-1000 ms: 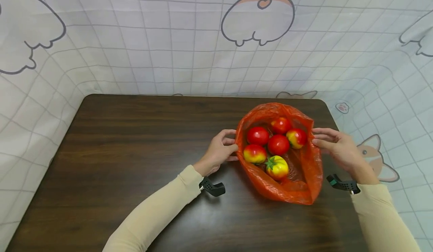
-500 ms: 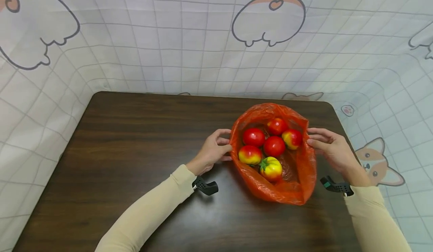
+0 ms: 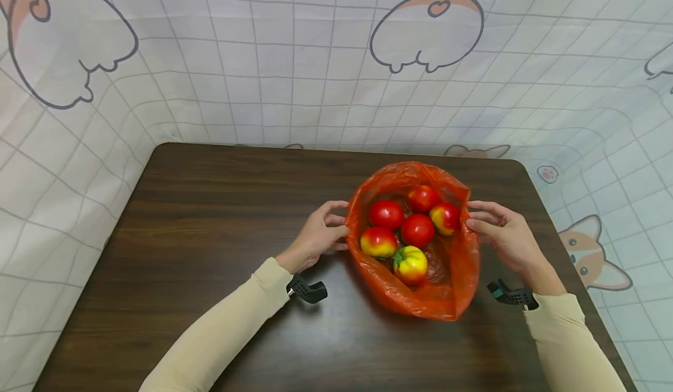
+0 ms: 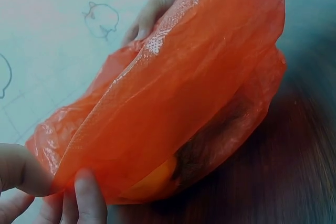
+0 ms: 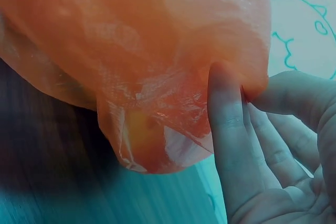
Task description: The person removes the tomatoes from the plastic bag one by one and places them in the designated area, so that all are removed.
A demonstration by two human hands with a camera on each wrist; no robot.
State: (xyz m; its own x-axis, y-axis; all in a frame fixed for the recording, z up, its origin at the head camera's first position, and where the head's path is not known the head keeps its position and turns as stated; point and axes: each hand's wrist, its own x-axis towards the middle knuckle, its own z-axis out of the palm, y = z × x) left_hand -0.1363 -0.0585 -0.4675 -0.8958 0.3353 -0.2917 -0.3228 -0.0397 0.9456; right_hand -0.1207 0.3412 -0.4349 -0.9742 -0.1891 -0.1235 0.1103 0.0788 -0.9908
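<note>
An orange-red plastic bag [image 3: 465, 275] stands with its mouth spread wide on the right half of the table. My left hand [image 3: 316, 233] pinches its left rim between thumb and fingers; in the left wrist view the fingertips [image 4: 90, 195] press the thin film. On the opposite side, my right hand [image 3: 507, 237] pinches the right rim, the thumb on one face and fingers on the other. Several round fruits lie inside: plain red ones such as a round red fruit [image 3: 417, 230], red-and-yellow ones [image 3: 378, 242], and a ribbed yellow tomato [image 3: 410, 265] with a green leafy top.
The dark wood-grain table [image 3: 236, 205] has its rear edge against a white gridded curtain [image 3: 294, 70] printed with cartoon dogs. A black wrist device [image 3: 307, 290] sits on the left forearm, another [image 3: 512, 295] on the right. The table's right edge runs close to the right arm.
Both hands and the bag with its fruits have shifted left across the table, while the head view has turned slightly left. The grip on the rim looks the same throughout.
</note>
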